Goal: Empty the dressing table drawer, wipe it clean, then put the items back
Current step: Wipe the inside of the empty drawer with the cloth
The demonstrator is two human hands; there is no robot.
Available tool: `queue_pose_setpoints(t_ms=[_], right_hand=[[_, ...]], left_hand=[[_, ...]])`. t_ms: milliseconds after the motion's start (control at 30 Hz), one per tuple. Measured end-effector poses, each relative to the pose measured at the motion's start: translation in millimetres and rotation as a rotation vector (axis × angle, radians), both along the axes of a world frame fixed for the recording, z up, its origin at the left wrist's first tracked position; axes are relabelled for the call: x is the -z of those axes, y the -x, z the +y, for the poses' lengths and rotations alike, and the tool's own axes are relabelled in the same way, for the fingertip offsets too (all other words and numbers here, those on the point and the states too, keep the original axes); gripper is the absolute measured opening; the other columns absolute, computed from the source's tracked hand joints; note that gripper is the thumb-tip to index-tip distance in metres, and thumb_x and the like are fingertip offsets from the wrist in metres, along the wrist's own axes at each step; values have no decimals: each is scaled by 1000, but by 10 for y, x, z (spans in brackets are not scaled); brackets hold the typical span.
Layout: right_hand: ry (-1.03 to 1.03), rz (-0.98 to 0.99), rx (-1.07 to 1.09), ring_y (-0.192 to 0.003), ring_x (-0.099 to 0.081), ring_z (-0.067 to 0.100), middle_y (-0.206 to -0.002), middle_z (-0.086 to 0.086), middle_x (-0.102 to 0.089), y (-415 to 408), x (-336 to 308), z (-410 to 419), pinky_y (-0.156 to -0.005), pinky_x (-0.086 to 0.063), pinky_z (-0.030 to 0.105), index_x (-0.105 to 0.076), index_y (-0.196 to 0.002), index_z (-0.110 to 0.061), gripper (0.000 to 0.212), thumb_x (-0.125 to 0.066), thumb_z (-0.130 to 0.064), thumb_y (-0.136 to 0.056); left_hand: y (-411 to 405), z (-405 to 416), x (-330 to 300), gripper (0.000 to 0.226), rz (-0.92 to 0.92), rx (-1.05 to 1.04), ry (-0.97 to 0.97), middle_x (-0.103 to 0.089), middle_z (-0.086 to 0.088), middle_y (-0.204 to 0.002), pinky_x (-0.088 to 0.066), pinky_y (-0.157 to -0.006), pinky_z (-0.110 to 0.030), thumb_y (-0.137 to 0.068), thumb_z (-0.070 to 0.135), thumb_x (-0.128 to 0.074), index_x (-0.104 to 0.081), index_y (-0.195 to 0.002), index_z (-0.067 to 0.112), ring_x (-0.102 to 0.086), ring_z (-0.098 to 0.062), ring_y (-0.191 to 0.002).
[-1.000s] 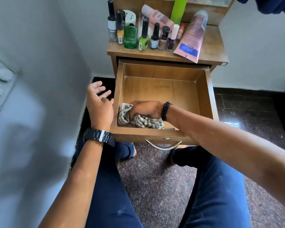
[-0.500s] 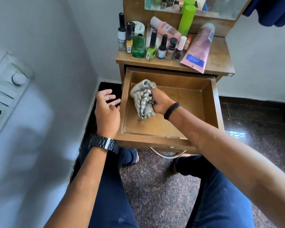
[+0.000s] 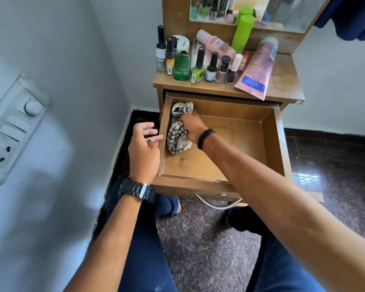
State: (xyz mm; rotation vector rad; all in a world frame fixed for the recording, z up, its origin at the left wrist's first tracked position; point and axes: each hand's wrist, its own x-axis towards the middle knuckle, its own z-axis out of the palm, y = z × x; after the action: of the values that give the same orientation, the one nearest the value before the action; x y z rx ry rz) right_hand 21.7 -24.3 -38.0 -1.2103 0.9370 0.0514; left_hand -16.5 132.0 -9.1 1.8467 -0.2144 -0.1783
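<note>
The wooden drawer point(image 3: 270, 131) is pulled out and holds only a striped grey cloth point(image 3: 176, 131). My right hand point(image 3: 193, 127) is shut on that cloth and presses it against the drawer's left inner wall near the back corner. My left hand point(image 3: 144, 148) hovers just outside the drawer's left side, fingers spread, holding nothing. On the dressing table top point(image 3: 282, 85) stand several nail polish bottles point(image 3: 198, 66), a green glass bottle point(image 3: 181, 68), a pink tube point(image 3: 257, 68) and a tall green can point(image 3: 242, 33).
A white wall with a switch panel point(image 3: 11, 131) is close on the left. A mirror point(image 3: 230, 11) backs the table top. The drawer's metal handle point(image 3: 217, 204) hangs above my knees. Dark stone floor point(image 3: 335, 165) spreads to the right.
My right hand has carried the cloth from the drawer's front left corner up along the left side to the back left corner. The left hand stayed beside the drawer.
</note>
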Motion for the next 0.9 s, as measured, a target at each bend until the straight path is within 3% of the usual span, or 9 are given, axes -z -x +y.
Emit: queue_pose_setpoints(t_ms=[100,200,300,400,467,533,733,833,900], right_hand=[[-173,-65,-57,-94,-63,30,-104,17,-65,191,-49,-174,-88,-50,41,-56,-117,0,30,-42,0,-91],[-316,-146,-106,-87,-64,27,-95,15,-68,396,-99,-325,-87,-51,41,-59,-106,-3,21,-43,-1,-92],[-348,-139,-146,-81,-68,23,-92,13,-70,614,-163,-367,-77,-56,35,-59,-107,-3,19,-46,-4,-92],[-383,-124,-123,-87,-67,24,-100,15,-68,807,-238,-372,-80,-53,37,-57,-113,-2,22,-49,-8,-93],[-414,-142,-101,-83,-69,23,-94,14,-71,895,-310,-357,-80,-52,36,-58,-110,-1,21,-48,-11,-94],[-442,-188,-52,-80,-70,22,-88,14,-72,978,-395,-329,-80,-52,34,-59,-104,-1,19,-45,-12,-96],[-473,-257,98,-91,-64,25,-104,16,-66,1244,-630,-270,-81,-51,38,-56,-110,-1,24,-46,-18,-97],[-396,-257,130,-93,-67,25,-112,16,-66,1368,-738,-282,-78,-54,39,-53,-124,-2,35,-50,-22,-96],[-267,-275,141,-91,-67,24,-109,15,-66,1479,-801,-312,-75,-56,38,-50,-126,-4,34,-49,-22,-96]], left_hand=[[8,-12,-11,38,-15,4,-14,-57,-4,-108,-51,-85,-25,-87,-11,-32,-48,-111,14,-64,-7,-93],[29,-29,-34,32,-74,33,-90,-57,-2,-106,-49,-73,-11,-89,-7,-37,-48,-111,13,-63,-8,-90],[57,-62,-30,27,-142,90,-182,-57,0,-103,-43,-65,-7,-90,0,-42,-49,-113,12,-57,-9,-87],[98,-98,-28,25,-222,152,-235,-60,-1,-101,-39,-65,-6,-89,3,-44,-51,-112,10,-55,-9,-85],[102,-115,-42,23,-233,200,-260,-62,-2,-101,-39,-65,-4,-90,5,-44,-52,-111,11,-56,-8,-84],[101,-143,-94,22,-186,239,-273,-63,-4,-103,-38,-64,-6,-92,8,-45,-52,-112,13,-56,-9,-84],[206,-421,-433,35,12,306,-309,-54,1,-104,-40,-58,-20,-94,37,-45,-44,-123,17,-54,-12,-82],[347,-569,-566,54,270,394,-122,-53,-3,-113,-53,-79,-36,-87,45,-55,-36,-127,14,-58,-16,-92],[450,-642,-613,57,385,427,17,-54,-6,-116,-55,-78,-40,-85,32,-64,-31,-129,15,-62,-16,-87]])
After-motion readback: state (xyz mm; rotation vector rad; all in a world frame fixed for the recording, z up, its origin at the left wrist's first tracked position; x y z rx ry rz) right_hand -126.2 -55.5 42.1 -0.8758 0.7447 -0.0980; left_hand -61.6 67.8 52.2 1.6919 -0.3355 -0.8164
